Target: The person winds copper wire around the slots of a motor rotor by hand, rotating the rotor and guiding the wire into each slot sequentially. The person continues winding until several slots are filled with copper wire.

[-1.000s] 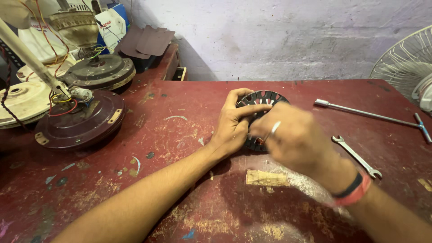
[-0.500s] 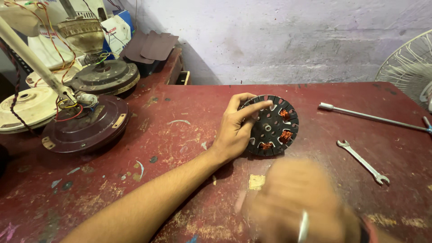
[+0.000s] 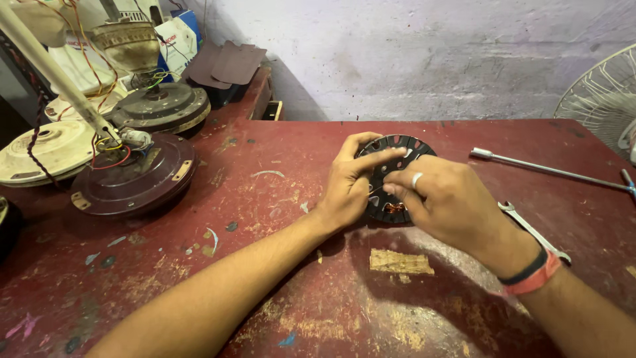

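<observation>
A round black fan stator (image 3: 397, 147) with red slots and copper windings lies flat on the worn red table (image 3: 278, 159). My left hand (image 3: 350, 187) grips its left rim, with the index finger stretched across the top. My right hand (image 3: 445, 205), wearing a ring and a red-and-black wristband, covers the stator's lower right part and pinches something thin at the windings; I cannot tell exactly what. Much of the stator is hidden under both hands.
A dark brown ceiling fan motor (image 3: 136, 176) with loose wires sits at the left, with other fan housings (image 3: 159, 106) behind it. A spanner (image 3: 533, 229) and a long socket wrench (image 3: 550, 169) lie at the right. A table fan grille (image 3: 603, 86) stands far right.
My right hand swung down toward me, leaving the stator uncovered, then came back onto its lower right side. My left hand stayed on the stator's left rim.
</observation>
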